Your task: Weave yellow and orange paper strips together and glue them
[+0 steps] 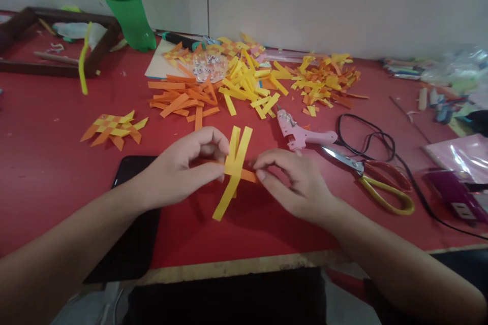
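Between my hands, above the red table, are yellow paper strips (229, 194) crossed with an orange paper strip (248, 176). My left hand (190, 162) pinches the crossing from the left, thumb in front and fingers partly hidden behind. The right end of the orange strip sits between the thumb and fingertips of my right hand (293, 177). To the left lies a woven orange and yellow paper fish (114, 129). Loose orange strips (183, 96) and yellow strips (247, 78) are heaped beyond my hands.
A pink glue gun (305, 136) and scissors (366, 172) lie to the right, near a black cord (409, 175). A phone (133, 244) rests under my left forearm. At the back stand a green bottle (131, 15) and a pile of paper scraps (324, 81); a brown frame (57, 68) lies left.
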The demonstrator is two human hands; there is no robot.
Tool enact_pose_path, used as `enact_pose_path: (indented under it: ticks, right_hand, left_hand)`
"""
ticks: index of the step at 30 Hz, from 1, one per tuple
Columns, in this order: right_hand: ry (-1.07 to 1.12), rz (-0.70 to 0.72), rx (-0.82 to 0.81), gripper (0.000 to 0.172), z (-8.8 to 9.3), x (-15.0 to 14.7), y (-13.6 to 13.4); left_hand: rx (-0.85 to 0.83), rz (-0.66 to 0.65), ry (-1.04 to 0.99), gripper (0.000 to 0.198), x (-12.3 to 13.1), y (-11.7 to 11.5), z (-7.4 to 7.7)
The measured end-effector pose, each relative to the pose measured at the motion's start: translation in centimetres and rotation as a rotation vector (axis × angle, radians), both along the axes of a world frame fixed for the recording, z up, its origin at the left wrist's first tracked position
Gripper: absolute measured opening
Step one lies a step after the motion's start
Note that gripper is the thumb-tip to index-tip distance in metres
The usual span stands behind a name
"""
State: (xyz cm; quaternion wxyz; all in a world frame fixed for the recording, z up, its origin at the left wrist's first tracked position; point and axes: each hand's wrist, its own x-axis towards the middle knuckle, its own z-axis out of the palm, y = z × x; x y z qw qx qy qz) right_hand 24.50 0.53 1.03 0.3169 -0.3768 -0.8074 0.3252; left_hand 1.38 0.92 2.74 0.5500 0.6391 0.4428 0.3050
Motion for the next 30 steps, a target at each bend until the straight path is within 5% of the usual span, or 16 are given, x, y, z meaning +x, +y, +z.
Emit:
enact_pose_path:
  ticks: [4, 9, 17, 24, 30]
  right_hand:
    - [-0.158, 0.196, 0.231, 0.024, -0.6, -0.1, 0.4]
    - [-0.291, 0.265, 0.275, 0.037, -0.8, 0.0, 0.8]
    - [-0.366, 0.066, 0.302, 0.032, -0.2, 1.6, 1.7]
    - [-0.588, -0.388, 0.392, 0.045, 0.1, 7.1, 5.2]
    - [-0.672, -0.313, 0.25, 0.047, -0.8, 10.2, 6.9]
  left_hand:
    - [0.332, -0.063, 0.394, 0.009, -0.6, 0.3, -0.7]
    - [0.603, -0.143, 0.683, 0.008, -0.4, 0.4, -1.5]
    - [0.793, -0.077, 0.813, 0.019, -0.1, -0.4, -1.5]
    - [0.852, -0.083, 0.848, 0.024, 0.1, -1.1, -1.1]
    - [0.841, -0.142, 0.92, 0.027, 0.2, -1.2, -1.8]
